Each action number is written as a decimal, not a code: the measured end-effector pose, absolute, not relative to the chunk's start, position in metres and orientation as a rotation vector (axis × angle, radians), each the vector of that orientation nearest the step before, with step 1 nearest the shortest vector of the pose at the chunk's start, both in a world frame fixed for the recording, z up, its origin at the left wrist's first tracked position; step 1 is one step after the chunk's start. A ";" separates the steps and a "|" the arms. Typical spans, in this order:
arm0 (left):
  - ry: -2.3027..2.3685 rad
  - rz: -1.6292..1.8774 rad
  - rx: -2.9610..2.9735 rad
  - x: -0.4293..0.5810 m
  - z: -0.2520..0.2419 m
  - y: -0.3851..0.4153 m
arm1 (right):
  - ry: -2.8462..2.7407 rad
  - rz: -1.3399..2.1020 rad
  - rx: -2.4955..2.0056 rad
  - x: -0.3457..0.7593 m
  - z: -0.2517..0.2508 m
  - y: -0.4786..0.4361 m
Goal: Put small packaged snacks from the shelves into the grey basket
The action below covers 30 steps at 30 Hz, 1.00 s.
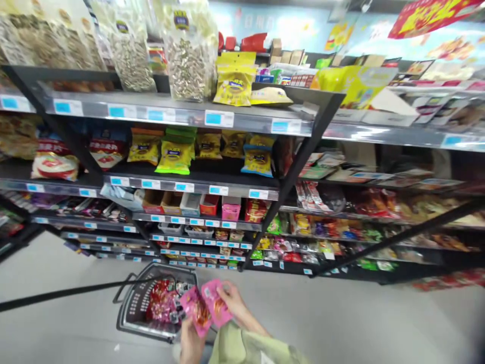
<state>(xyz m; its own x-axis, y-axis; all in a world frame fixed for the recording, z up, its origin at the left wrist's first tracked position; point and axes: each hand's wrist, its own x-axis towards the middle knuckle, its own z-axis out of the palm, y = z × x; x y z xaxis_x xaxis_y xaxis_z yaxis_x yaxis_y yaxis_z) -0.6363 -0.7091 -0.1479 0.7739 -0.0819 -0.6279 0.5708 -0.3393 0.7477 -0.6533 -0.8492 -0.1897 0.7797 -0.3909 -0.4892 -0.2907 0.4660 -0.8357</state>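
Two pink snack packets with a reddish food picture are held up side by side in front of me. My left hand (pixel 190 337) grips the lower edge of the left pink packet (pixel 196 309). The right pink packet (pixel 216 302) is pinched at its upper right side by my right hand (pixel 232 297). Just left of the packets, a grey shopping basket (pixel 131 309) stands on the floor. It holds several shiny red, pink and dark packets (pixel 165 303). The left packet overlaps the basket's right side from this angle.
Store shelves (pixel 189 187) with price labels run across the view. Yellow snack bags (pixel 175 154) hang over small boxes, among them a pink box (pixel 231 207). Large clear bags (pixel 189 65) stand on top. A black pole (pixel 68 291) reaches over the basket from the left.
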 end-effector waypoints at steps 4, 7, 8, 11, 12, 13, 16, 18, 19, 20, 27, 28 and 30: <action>0.248 -0.899 1.152 -0.669 -0.166 -0.754 | 0.844 -0.258 -0.975 -0.710 -0.177 -0.938; 0.219 -1.048 0.945 -0.685 -0.166 -0.787 | 0.919 -0.295 -0.960 -0.760 -0.173 -0.991; 0.199 -1.087 0.892 -0.689 -0.164 -0.795 | 0.935 -0.304 -0.952 -0.775 -0.172 -1.003; 0.141 -1.133 0.807 -0.698 -0.158 -0.805 | 0.942 -0.326 -0.867 -0.809 -0.168 -1.020; 0.133 -1.133 0.811 -0.699 -0.157 -0.804 | 0.939 -0.333 -0.823 -0.816 -0.166 -1.019; 0.132 -1.134 0.832 -0.700 -0.157 -0.801 | 0.931 -0.337 -0.780 -0.821 -0.165 -1.016; 0.163 -1.090 1.022 -0.696 -0.160 -0.788 | 0.873 -0.348 -0.729 -0.823 -0.162 -0.992; 0.174 -1.024 1.157 -0.690 -0.163 -0.779 | 0.805 -0.343 -0.740 -0.816 -0.160 -0.967; 0.165 -0.998 1.201 -0.687 -0.164 -0.774 | 0.778 -0.337 -0.745 -0.811 -0.158 -0.954; 0.147 -0.985 1.229 -0.684 -0.165 -0.769 | 0.761 -0.334 -0.749 -0.805 -0.157 -0.940; -0.028 -1.009 1.286 -0.676 -0.166 -0.691 | 0.762 -0.423 -0.675 -0.778 -0.162 -0.827; -0.030 -1.021 1.287 -0.677 -0.168 -0.675 | 0.766 -0.425 -0.671 -0.778 -0.166 -0.810; -0.014 -1.058 1.279 -0.678 -0.175 -0.643 | 0.782 -0.441 -0.691 -0.782 -0.175 -0.779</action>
<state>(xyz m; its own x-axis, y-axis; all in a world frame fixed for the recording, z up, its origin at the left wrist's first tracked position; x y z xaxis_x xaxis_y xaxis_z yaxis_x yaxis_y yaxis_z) -0.6782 -0.6432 -0.1749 0.5576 -0.6418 -0.5264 0.6276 -0.0891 0.7734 -0.7817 -0.7787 -0.1753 0.6382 -0.5953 -0.4881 0.1106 0.6984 -0.7072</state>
